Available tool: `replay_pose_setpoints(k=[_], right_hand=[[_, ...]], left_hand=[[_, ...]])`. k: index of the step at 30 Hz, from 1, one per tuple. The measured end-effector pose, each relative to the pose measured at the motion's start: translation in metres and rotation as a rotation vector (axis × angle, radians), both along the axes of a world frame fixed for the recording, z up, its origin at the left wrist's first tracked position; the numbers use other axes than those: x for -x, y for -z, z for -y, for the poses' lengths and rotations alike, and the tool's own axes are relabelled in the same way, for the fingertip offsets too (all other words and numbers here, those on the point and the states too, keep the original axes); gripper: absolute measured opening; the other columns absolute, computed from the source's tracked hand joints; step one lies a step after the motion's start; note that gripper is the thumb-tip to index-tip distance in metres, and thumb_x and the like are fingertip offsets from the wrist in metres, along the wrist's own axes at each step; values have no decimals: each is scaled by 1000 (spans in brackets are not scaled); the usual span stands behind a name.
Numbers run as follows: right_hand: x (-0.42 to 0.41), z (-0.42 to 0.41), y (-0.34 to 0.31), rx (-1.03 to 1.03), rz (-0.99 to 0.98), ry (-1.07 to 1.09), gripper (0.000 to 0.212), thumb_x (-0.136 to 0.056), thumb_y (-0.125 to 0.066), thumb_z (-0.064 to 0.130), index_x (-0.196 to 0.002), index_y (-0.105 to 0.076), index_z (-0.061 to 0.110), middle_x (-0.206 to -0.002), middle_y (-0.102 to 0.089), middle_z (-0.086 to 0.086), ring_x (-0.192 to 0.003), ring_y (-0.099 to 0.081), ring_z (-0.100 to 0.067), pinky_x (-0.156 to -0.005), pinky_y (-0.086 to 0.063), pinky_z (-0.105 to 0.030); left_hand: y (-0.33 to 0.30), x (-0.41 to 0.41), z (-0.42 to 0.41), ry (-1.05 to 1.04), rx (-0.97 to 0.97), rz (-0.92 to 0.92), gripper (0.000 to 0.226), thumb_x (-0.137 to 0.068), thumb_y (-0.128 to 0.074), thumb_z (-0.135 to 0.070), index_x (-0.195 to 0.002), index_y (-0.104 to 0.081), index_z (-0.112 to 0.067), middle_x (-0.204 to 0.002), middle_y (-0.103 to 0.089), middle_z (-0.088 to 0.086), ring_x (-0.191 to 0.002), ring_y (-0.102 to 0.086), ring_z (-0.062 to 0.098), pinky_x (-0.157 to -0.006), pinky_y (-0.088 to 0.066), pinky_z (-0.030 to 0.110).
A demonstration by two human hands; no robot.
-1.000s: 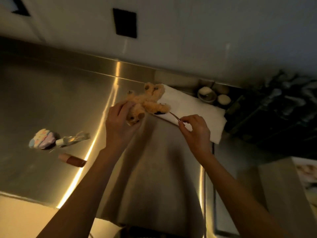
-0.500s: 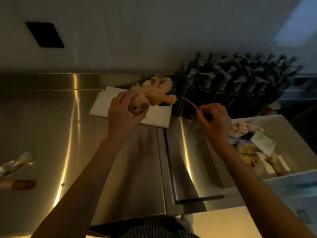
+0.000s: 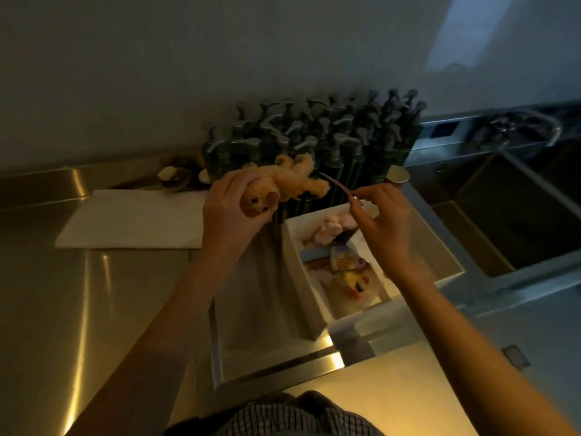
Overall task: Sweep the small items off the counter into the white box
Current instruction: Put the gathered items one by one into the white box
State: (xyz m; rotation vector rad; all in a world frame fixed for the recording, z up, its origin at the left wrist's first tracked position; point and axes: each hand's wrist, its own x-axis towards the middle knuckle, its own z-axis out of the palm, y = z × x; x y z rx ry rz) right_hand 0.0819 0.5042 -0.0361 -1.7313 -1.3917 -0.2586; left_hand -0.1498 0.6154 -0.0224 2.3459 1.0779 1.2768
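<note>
Plush toy carried toward the white box, drop not yet made

I read this as the carry step, with release still to come. My left hand (image 3: 231, 209) has its fingers curled round the head of the plush toy (image 3: 283, 187), which hangs in the air above the back of the bench (image 3: 103, 297), its body trailing toward the rack of pump bottles (image 3: 314, 136). My right hand (image 3: 382, 221) pinches a thin pinkish strap (image 3: 338, 188) between thumb and fingertips; the strap runs up toward the toy, though I cannot tell whether it is attached to it. The right hand sits over the far end of the white box (image 3: 306, 291); the left hand and the toy are just beside the box's left wall, not yet above the opening.

The white box stands to the right of my left arm, open at the top and already holding several small items (image 3: 345, 265), pastel and yellow ones among them. A white cloth (image 3: 132, 221) lies flat on the bench to the left.

Next, as I judge it, the toy must travel right and slightly toward me until it clears the box wall, then both hands let go together so the strap follows the toy in rather than catching on the rim. The soft toy should drop without bouncing.
</note>
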Motion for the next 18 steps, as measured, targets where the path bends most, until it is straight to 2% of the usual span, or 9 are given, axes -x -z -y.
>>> replay_pose_setpoints(k=[2,6,9,13,15,18], right_hand=[[-26,14,3,2,-11,18,11,-90,-63,23,-96,-66,14,-94,-62,-2,-89,-55,-12,-72,-42,-25],[-75,37,9,-10,-13,69,18,-88,-61,27,-95,-67,11,-91,-62,-4,-85,-56,-17,-66,-43,-28],[-99,52,12,-10,-44,89,22,-89,-56,31,-94,-66,12,-91,-61,-4,-85,-55,-15,-68,-42,-26],[-115,68,20,-15,-76,128,23,-89,-56,31,-93,-66,11,-90,-61,-4,-84,-55,-12,-69,-43,-24],[-120,75,27,-11,-88,132,21,-89,-56,30,-93,-65,11,-90,-61,-4,-85,-54,-11,-71,-42,-21],[-125,81,35,21,-104,132,18,-89,-58,27,-95,-65,11,-93,-61,-3,-87,-55,-12,-72,-41,-18]], left_hand=[[0,-26,12,23,-6,-6,53,-71,-82,-28,-117,-60,-12,-119,-59,9,-107,-55,26,-86,-42,25],[0,-75,38,91,29,16,52,-74,-71,-43,-116,-60,-15,-119,-57,4,-109,-51,17,-86,-42,23],[10,-104,55,151,78,-20,52,-71,-79,-36,-116,-59,-19,-119,-56,-1,-108,-48,10,-87,-38,16],[31,-129,75,256,205,-52,55,-69,-81,-29,-119,-59,-22,-120,-53,-7,-111,-47,10,-90,-36,16],[41,-136,83,305,264,-57,56,-69,-82,-30,-120,-58,-25,-122,-51,-10,-114,-46,7,-94,-36,17],[55,-140,89,354,303,-106,61,-67,-84,-28,-122,-56,-27,-126,-48,-11,-121,-41,8,-101,-36,29]])
